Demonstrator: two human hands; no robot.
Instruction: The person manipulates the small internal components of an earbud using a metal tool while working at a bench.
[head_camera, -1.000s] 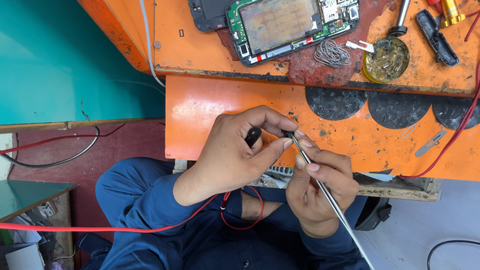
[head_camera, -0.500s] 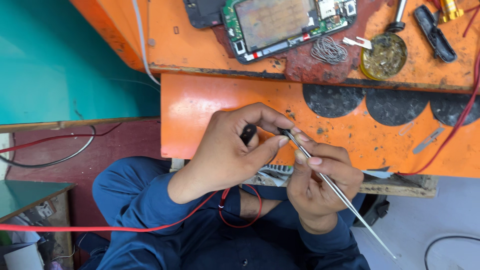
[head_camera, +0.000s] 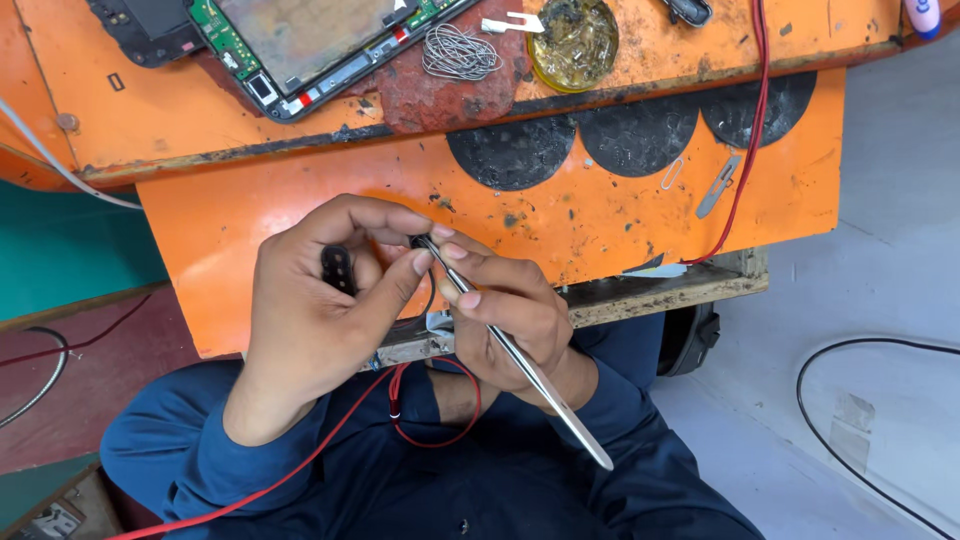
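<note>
Right at the tips of the tweezers (head_camera: 520, 355), a small black part (head_camera: 337, 268) sits pinched between the left hand's (head_camera: 320, 310) thumb and fingers, held up over the orange bench front (head_camera: 600, 215), so both hands can brace against each other. The right hand (head_camera: 505, 310) grips the tweezers like a pen, tips angled toward the part. A red wire (head_camera: 330, 440) trails down across the lap. Above, an opened tablet (head_camera: 300, 40) and a solder coil (head_camera: 458, 52) lie within reach.

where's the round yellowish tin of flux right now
In the head view, the round yellowish flux tin sits at the top centre on the orange workbench, just right of the coil of grey solder wire, beyond both hands.
</note>
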